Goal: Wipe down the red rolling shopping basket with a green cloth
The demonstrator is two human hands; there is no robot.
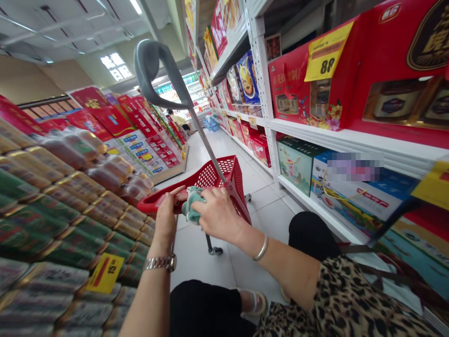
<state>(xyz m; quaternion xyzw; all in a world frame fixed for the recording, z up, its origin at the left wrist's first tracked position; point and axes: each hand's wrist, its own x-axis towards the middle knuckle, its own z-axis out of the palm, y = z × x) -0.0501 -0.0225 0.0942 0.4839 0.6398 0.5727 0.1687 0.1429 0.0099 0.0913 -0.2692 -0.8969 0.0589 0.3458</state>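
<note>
A red plastic shopping basket [239,180] on casters stands on the floor before me, with a long grey pull handle [187,100] rising from it. My left hand [166,210] is closed on the near left part of its red rim, a watch on the wrist. Bunched in my right hand [220,213] is a pale green cloth [191,205], pressed against the same rim, to the right of my left hand. Fingers of the right hand curl over the cloth and hide part of it. The basket's inside is mostly hidden.
Stacked drink cans [70,206] and wrapped bottles [108,168] stand close on my left. White shelves [261,70] with red gift boxes [315,89] run along the right. A tiled floor [256,243] leads down the aisle. My bent knees are close below the basket.
</note>
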